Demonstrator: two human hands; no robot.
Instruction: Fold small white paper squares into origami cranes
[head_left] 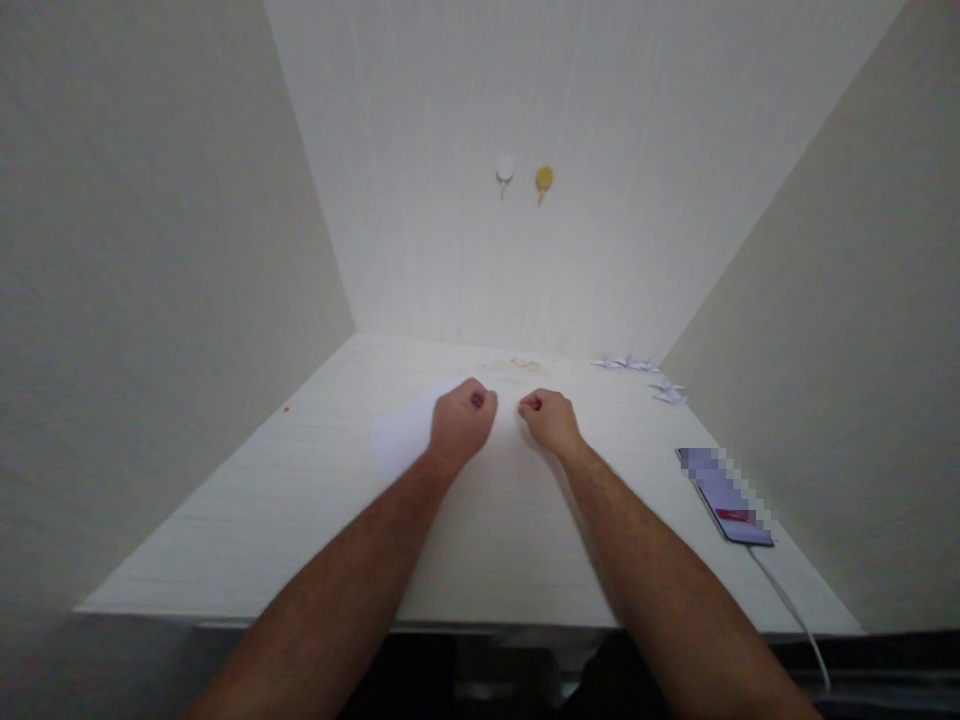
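Fingers (490, 402) of both hands (461, 425) (553, 420) curled inward

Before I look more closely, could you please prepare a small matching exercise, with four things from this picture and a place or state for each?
Things:
1. left hand
2. yellow hook
3. folded white papers
4. device with a screen

Places or states:
A. near the far right corner of the table
B. with a white cable at its near end
C. curled, beside a bluish-white patch
D. on the back wall, just right of a white hook

Right pairs: 1-C, 2-D, 3-A, 4-B.
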